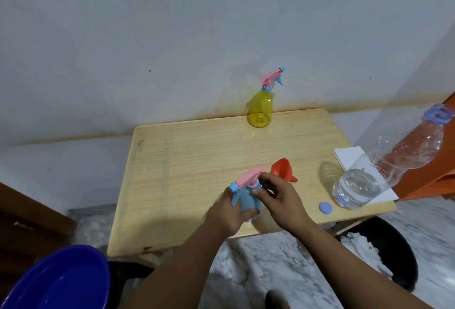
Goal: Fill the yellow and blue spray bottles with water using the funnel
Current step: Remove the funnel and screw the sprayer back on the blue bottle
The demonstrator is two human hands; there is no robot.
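Head view: the blue spray bottle [248, 198] is held upright on the near part of the table [197, 151], its body gripped by the left hand [230, 212] with fingers curled around it. The right hand [275, 198] is placed at the bottle's neck, its fingers closed around the collar just below the pink and blue spray head [246, 178]. The orange funnel [283, 168] is seen lying on its side just behind the hands. The yellow spray bottle [261, 109], with its spray head on, is stood at the far edge, well apart. A large clear water bottle [384, 168], uncapped and partly filled, is stood at the right on white paper [349, 156], with its blue cap [325, 207] beside it. It is judged that the funnel could be knocked by the right hand, or the bottle tipped if the grip slackens while the collar is twisted.
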